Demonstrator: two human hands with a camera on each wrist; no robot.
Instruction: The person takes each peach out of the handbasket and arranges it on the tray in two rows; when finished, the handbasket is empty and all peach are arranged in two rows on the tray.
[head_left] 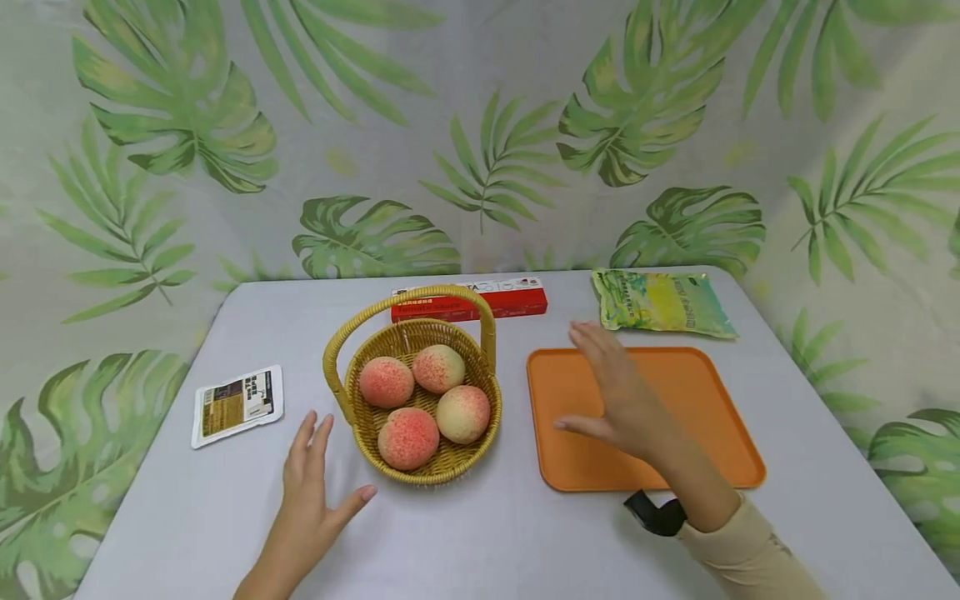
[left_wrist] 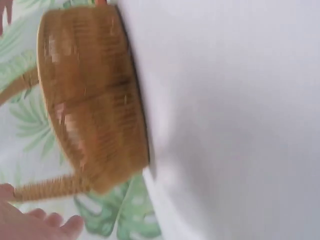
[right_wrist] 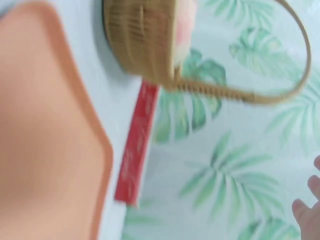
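A wicker basket [head_left: 427,475] with a tall arched handle stands on the table, holding several pink-and-cream peaches [head_left: 408,439]. Just left of it, my left hand [head_left: 306,492] hovers with fingers extended and thumb apart, gripping nothing. Over the orange tray [head_left: 705,417] my right hand [head_left: 618,396] is held in the air, fingers straight and thumb spread. In the left wrist view the basket [left_wrist: 95,95] appears side-on, with the left fingers [left_wrist: 50,220] near its handle. Fingertips of the right hand [right_wrist: 310,205] show at the edge of the right wrist view, touching nothing.
Behind the basket lies a red tomato sauce box [head_left: 468,300]. A green-yellow packet [head_left: 663,302] rests at the back right, beyond the tray. On the left is a flat white-edged packet [head_left: 238,405]. A leaf-patterned cloth [head_left: 517,225] hangs behind the white table [head_left: 487,542].
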